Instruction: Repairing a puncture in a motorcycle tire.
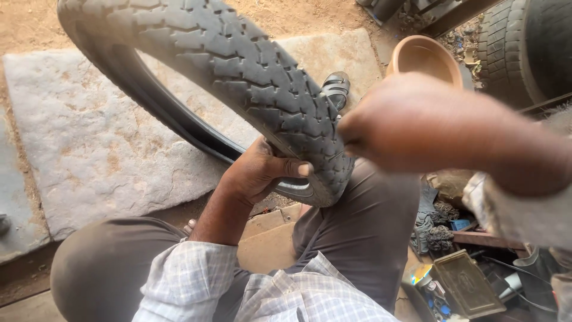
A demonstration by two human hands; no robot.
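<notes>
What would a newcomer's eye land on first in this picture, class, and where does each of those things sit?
First comes the black treaded tyre, arching from the top left down to the centre, over the person's lap. The left hand grips its lower edge, thumb on the tread, while the blurred right hand touches it from the right. Behind, a terracotta bowl sits at the upper right beside the pale stone slab.

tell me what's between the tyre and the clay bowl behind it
In the head view, a black sandal lies on the stone slab between the tyre and the clay bowl; the blurred right hand crosses in front.
</notes>
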